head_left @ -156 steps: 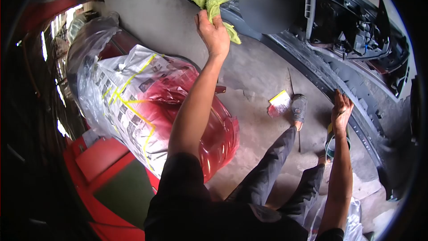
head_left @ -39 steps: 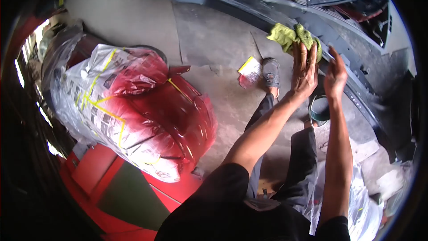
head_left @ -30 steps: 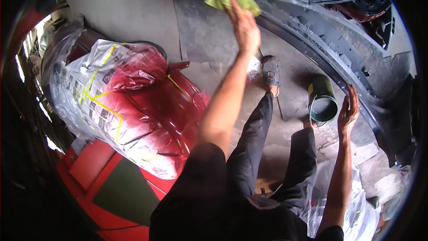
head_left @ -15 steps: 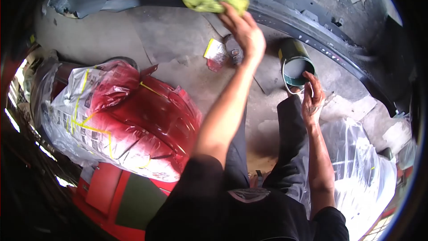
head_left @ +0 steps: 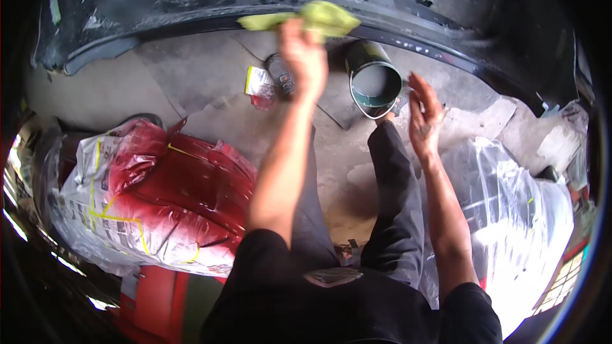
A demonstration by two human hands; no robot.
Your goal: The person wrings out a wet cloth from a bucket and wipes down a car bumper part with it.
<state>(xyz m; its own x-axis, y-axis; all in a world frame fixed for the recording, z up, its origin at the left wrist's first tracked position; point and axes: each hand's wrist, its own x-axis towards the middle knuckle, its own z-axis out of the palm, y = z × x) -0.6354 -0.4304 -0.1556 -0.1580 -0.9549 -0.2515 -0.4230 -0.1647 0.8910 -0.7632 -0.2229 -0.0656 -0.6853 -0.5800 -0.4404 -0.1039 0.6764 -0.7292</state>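
My left hand (head_left: 305, 60) is closed on a yellow-green cloth (head_left: 328, 18), blurred by motion. The cloth lies against the lower edge of a long dark car bumper (head_left: 191, 16) that spans the top of the view. To the right, my right hand (head_left: 426, 118) is held in the air with its fingers apart and nothing in them. Just left of it, a dark green bucket (head_left: 377, 83) with a wire handle stands on the floor, greyish inside.
A red-painted car panel (head_left: 191, 181) masked with newspaper and yellow tape is on the left. Clear plastic sheeting (head_left: 510, 216) covers something at right. A printed packet (head_left: 259, 83) lies on the concrete floor beside a dark round object (head_left: 280, 73).
The view has shifted, so the floor objects appear further left. My left hand has moved the cloth rightward along the bumper. My right hand has moved away from the bucket's mouth.
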